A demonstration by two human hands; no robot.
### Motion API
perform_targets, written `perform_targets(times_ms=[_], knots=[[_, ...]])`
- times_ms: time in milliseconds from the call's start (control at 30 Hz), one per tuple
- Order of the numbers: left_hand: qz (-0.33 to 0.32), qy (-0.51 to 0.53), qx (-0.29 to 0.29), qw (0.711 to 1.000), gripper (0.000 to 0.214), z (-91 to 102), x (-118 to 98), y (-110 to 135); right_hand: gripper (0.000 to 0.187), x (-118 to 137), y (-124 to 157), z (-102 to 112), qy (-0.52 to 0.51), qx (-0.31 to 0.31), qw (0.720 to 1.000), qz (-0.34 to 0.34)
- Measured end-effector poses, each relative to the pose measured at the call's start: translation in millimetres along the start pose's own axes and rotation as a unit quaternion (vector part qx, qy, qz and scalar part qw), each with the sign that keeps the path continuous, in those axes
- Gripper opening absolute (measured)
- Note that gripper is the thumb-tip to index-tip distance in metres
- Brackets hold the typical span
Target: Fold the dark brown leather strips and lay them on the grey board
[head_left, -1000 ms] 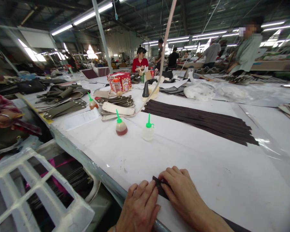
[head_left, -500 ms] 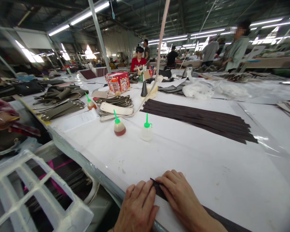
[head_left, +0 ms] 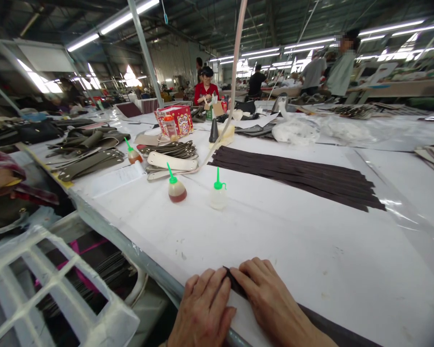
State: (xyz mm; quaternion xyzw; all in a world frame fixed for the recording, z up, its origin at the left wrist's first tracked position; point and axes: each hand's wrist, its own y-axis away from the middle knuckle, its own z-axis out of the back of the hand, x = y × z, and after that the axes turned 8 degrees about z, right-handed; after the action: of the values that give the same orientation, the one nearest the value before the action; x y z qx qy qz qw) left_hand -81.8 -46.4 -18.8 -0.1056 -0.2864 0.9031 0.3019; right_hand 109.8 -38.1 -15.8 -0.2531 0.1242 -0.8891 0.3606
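Note:
A dark brown strip (head_left: 332,324), apparently leather, lies along the near edge of the white-topped table and passes beneath my right wrist. My left hand (head_left: 204,308) is closed at the strip's far end, fingers side by side, with the thumb low by the table edge. From the other side, my right hand (head_left: 269,299) pinches the same end, its fingertips close to those of the left. Part of the strip's end shows between the hands; the fingers hide the rest. Beyond them stand a clear squeeze bottle (head_left: 217,196) and one with brownish liquid (head_left: 177,191), both green-tipped.
A row of dark strips (head_left: 292,176) lies across the table. Farther left are pale straps (head_left: 171,161), a third bottle (head_left: 133,155) and a red box (head_left: 183,120). A white plastic crate (head_left: 68,289) stands at the lower left. Another person's arm (head_left: 3,178) is at the left edge.
My right hand's fingers have shifted slightly over the strip's end, with the knuckles a little farther right. My left hand stays on the strip. The camera view has moved a little.

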Motion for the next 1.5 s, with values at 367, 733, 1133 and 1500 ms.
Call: perform_targets(times_ms=[367, 733, 1133, 1500], knots=[[0.012, 0.009, 0.002, 1.0, 0.033, -1.5, 2, 3, 0.03, 0, -1, 1, 0.011, -0.018, 1.0, 0.021], [0.064, 0.057, 0.019, 0.996, 0.033, 2.5, 6, 7, 0.028, -2, -2, -1, 0.021, -0.05, 0.998, 0.04], [0.066, 0.05, 0.015, 0.996, 0.032, 3.8, 7, 6, 0.035, 0, -1, -2, 0.083, -0.011, 0.996, 0.037], [0.071, 0.051, 0.018, 0.996, 0.033, 6.5, 10, 6, 0.048, 8, -3, -4, 0.187, -0.027, 0.98, 0.058]])
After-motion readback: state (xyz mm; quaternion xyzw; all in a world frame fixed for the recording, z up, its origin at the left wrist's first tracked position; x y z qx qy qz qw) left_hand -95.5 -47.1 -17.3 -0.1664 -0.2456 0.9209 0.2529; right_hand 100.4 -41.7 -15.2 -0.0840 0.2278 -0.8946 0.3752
